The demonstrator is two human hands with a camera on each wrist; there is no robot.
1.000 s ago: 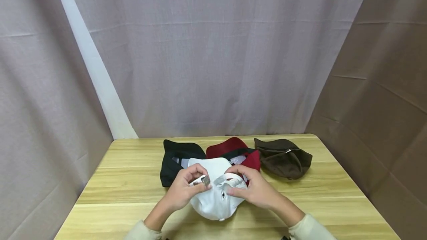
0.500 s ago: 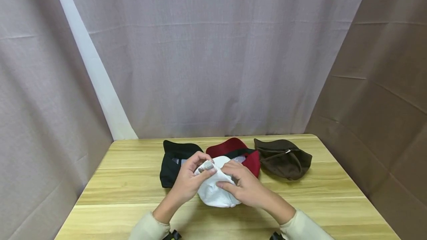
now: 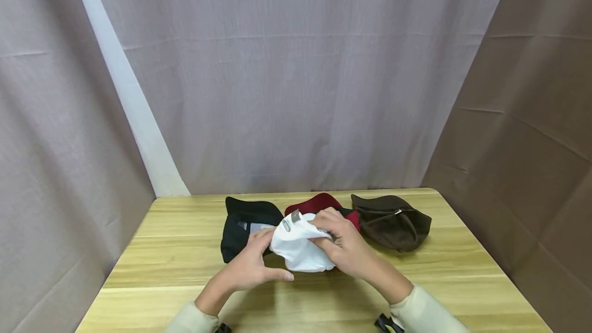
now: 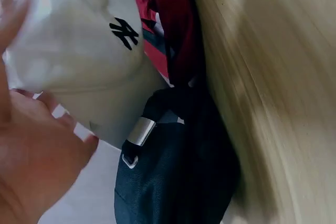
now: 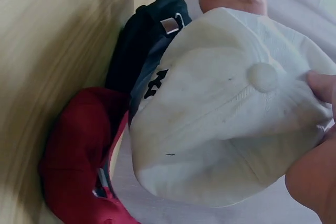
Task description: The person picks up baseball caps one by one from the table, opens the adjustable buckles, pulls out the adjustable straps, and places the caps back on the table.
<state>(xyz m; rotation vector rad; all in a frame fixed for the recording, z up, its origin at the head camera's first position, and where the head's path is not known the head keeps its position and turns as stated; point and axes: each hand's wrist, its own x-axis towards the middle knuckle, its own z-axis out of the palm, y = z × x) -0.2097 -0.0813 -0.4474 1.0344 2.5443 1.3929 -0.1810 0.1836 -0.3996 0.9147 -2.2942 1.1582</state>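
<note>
A white baseball cap [image 3: 300,251] with a small dark logo on its front, seen in the left wrist view, is held above the table. My right hand [image 3: 344,243] pinches its edge between thumb and fingers; in the right wrist view the cap's crown [image 5: 220,93] and top button face the camera. My left hand [image 3: 252,266] is at the cap's left side, thumb stretched away from the fingers. Its fingertips lie by the cap's edge, and the left wrist view shows them near the brim [image 4: 110,114]. Whether they touch it I cannot tell.
Behind the white cap a black cap [image 3: 235,235] and a partly covered red cap [image 3: 316,203] lie on the wooden table [image 3: 162,251]. A brown cap [image 3: 393,225] lies to their right. Grey curtains [image 3: 296,91] stand at the back and left, a brown one at the right.
The white cap has been lifted and turned, its strap end folded in from the right. My left hand has let go of the strap and moved lower; my right hand keeps its hold.
</note>
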